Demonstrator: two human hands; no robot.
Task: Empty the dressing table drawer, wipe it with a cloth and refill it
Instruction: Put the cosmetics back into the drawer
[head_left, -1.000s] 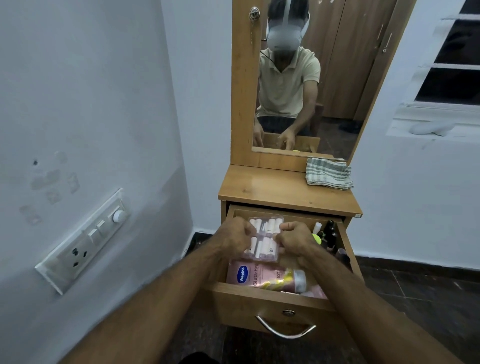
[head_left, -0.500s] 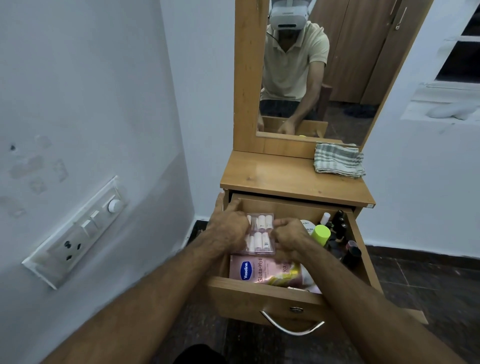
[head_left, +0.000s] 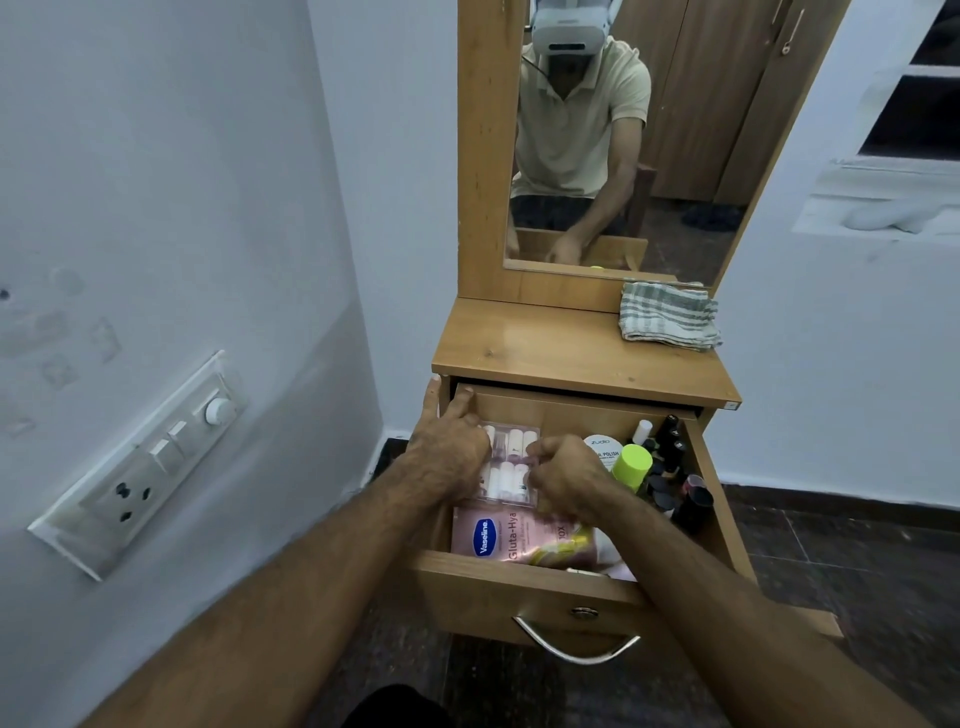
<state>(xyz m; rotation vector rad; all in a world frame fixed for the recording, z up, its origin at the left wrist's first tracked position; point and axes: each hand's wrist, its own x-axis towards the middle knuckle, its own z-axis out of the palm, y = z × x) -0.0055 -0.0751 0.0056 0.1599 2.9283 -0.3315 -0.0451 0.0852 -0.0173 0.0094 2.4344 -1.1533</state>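
Clear plastic case of small tubes (head_left: 509, 467) at frame centre, pinched by both hands, left (head_left: 451, 451) and right (head_left: 563, 475), could snag neighbouring bottles (head_left: 670, 457), toppling them.

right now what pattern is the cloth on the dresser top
Green-and-white checks on the cloth, clearest in the head view.
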